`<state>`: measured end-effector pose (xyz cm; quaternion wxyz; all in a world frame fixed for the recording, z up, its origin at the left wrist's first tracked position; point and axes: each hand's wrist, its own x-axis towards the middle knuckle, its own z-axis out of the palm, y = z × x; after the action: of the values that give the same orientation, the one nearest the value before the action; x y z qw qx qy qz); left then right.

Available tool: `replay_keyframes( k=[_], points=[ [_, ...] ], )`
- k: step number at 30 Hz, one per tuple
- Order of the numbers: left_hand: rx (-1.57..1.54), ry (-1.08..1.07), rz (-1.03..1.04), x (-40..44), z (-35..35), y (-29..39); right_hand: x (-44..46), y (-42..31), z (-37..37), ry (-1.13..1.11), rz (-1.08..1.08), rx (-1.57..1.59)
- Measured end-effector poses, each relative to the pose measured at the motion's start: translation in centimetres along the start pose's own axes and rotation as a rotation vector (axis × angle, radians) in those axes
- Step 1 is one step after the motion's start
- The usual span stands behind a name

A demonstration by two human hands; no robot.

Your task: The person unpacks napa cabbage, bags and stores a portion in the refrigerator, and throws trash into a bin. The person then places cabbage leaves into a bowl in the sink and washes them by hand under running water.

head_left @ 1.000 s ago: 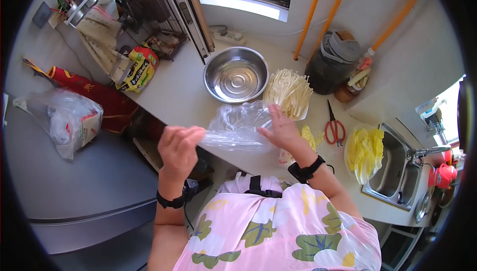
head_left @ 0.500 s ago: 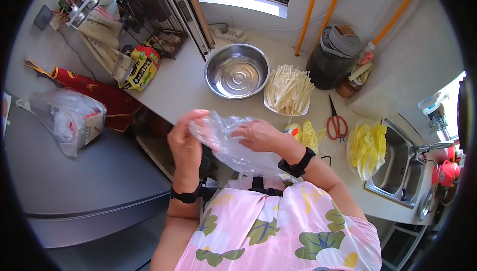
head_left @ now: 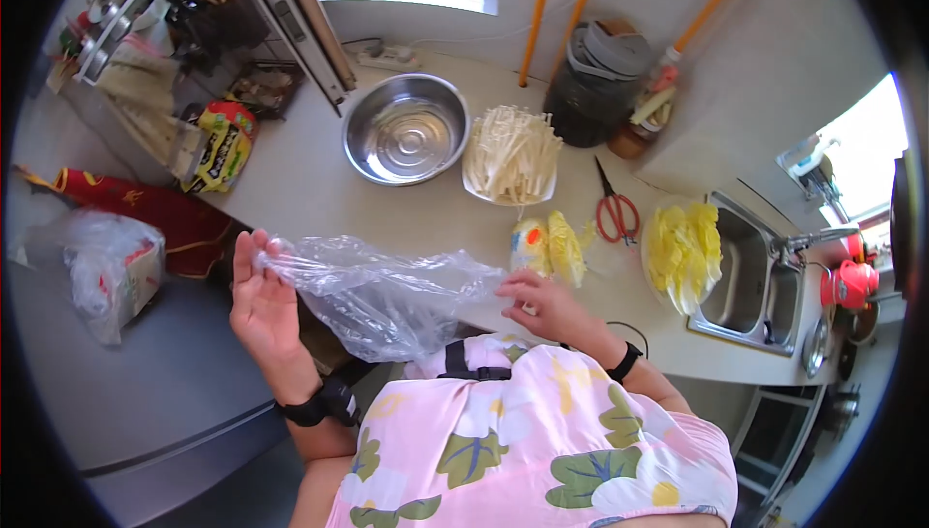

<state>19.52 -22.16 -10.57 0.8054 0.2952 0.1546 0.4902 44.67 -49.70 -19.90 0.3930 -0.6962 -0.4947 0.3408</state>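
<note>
A clear plastic bag (head_left: 387, 286) stretches crumpled between my two hands, in front of the counter edge. My left hand (head_left: 265, 310), palm turned up toward me, grips one end of it at the fingertips. The other end is pinched in the fingers of my right hand (head_left: 544, 307). Just beyond the right hand lie a printed package (head_left: 530, 247) and a yellow cabbage piece (head_left: 564, 249). Farther back, enoki mushrooms (head_left: 513, 152) fill a white tray beside a steel basin (head_left: 406, 131).
Red-handled scissors (head_left: 617, 213) lie right of the mushrooms. Yellow cabbage leaves (head_left: 683, 247) sit in a bowl beside the sink (head_left: 733, 271). A dark lidded bin (head_left: 592, 92) stands at the wall. On the left, a filled plastic bag (head_left: 111, 271) rests on a grey surface (head_left: 164, 363).
My hands have moved apart, left hand outward to the left, pulling the bunched bag out wide. The head view has shifted, so the counter items appear farther left.
</note>
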Motion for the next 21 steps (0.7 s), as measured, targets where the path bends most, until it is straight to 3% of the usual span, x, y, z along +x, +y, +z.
replay_keyframes(
  k=[1,2,4,5,7,8,10,11,14,16,17,19,21],
  points=[
    [0.038,0.021,0.000,-0.3,0.7,-0.1,-0.6,0.5,-0.2,0.180,0.011,0.103],
    [0.035,0.018,-0.015,-0.3,0.4,-0.7,-0.9,1.4,-0.7,0.189,0.023,0.101],
    [0.500,-0.010,0.121,-0.2,0.4,-1.9,-1.2,4.1,-2.3,0.670,0.250,-0.059],
    [0.783,0.011,0.142,-0.6,1.2,-2.5,-1.3,5.7,-2.6,0.677,0.258,-0.060],
    [0.913,-0.097,0.053,-1.1,4.3,-4.4,-1.3,8.7,-2.9,0.714,0.315,-0.492],
    [0.960,-0.193,0.007,-1.1,5.1,-5.2,-1.0,9.7,-2.6,0.720,0.317,-0.496],
    [0.884,-0.301,-0.017,-1.5,7.5,-6.4,-0.4,10.8,-1.6,0.594,0.565,-0.415],
    [0.809,-0.409,-0.042,-1.6,8.4,-6.4,-0.4,12.0,-1.5,0.599,0.570,-0.410],
    [0.683,-0.521,0.011,-1.4,10.1,-6.1,-1.0,13.9,-2.6,0.500,0.564,-0.138],
    [0.640,-0.488,-0.002,-1.6,11.5,-5.7,-2.2,12.8,-3.8,0.599,0.520,0.719],
    [0.583,-0.505,-0.002,-1.3,11.7,-5.8,-2.8,12.6,-4.3,0.604,0.520,0.718],
    [0.495,-0.579,-0.002,-0.6,12.5,-6.2,-4.2,12.1,-5.1,0.630,0.317,1.190],
    [0.404,-0.613,-0.021,-0.3,12.9,-6.3,-4.6,11.0,-6.1,0.618,0.226,1.201]
  ],
)
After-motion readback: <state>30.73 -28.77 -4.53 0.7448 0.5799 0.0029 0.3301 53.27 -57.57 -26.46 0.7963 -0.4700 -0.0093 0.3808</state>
